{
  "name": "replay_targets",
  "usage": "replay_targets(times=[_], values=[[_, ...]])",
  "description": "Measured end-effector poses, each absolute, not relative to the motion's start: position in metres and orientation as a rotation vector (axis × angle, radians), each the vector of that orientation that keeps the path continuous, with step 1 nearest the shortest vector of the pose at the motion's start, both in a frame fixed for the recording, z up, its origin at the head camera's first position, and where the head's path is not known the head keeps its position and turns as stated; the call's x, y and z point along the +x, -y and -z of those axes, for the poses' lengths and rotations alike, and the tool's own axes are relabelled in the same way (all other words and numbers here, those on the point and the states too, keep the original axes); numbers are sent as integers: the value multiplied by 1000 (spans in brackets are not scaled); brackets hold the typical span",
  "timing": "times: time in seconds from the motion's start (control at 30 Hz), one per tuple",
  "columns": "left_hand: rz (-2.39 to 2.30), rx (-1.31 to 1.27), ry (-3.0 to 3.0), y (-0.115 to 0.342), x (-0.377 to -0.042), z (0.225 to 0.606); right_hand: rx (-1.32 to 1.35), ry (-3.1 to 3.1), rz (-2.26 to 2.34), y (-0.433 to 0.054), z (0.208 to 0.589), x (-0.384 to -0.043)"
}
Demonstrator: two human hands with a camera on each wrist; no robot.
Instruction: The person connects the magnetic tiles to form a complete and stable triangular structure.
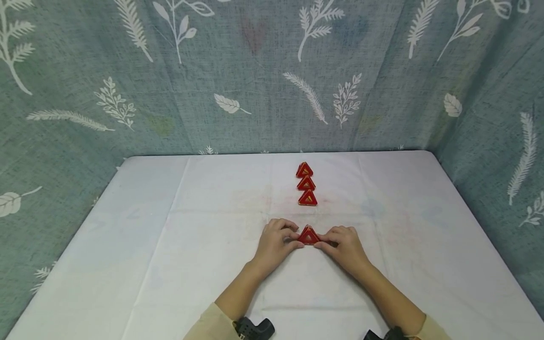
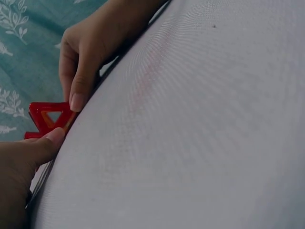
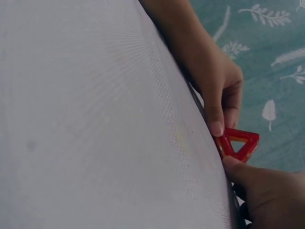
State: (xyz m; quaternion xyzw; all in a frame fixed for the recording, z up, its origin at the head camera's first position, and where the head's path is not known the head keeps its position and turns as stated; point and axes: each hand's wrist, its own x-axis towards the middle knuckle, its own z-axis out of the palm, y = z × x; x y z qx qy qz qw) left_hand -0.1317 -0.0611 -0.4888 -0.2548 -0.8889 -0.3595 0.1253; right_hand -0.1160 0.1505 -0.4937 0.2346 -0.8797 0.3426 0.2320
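A red triangular frame block (image 1: 309, 241), which looks like a magnetic building tile piece, stands on the white table near its middle. My left hand (image 1: 275, 243) pinches its left lower corner between thumb and fingers. At the opposite corner, my right hand (image 1: 345, 246) pinches it in the same way. The left wrist view shows the open centre of the red block (image 2: 39, 112), with a thumb at each lower corner. From the right wrist, the red block (image 3: 253, 139) is seen between both thumbs. Fingers behind the block are partly hidden.
Farther back, three similar red triangular blocks (image 1: 308, 198) stand in a line running away from me. A white cloth covers the table (image 1: 191, 264). Behind and beside it hangs a teal curtain (image 1: 255, 118) with white leaf prints.
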Motion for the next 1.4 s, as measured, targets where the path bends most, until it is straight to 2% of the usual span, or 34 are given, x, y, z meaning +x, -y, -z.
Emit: replay_targets(times=[0.47,0.83,1.4], values=[[974,-518,2599,48,-146,487,481,2514,-946,-141,486,-132],[1028,-465,2592,43,-159,486,366,2552,-1049,-140,487,-148],[1079,-355,2670,43,-166,491,326,2559,-1209,-147,485,-154]])
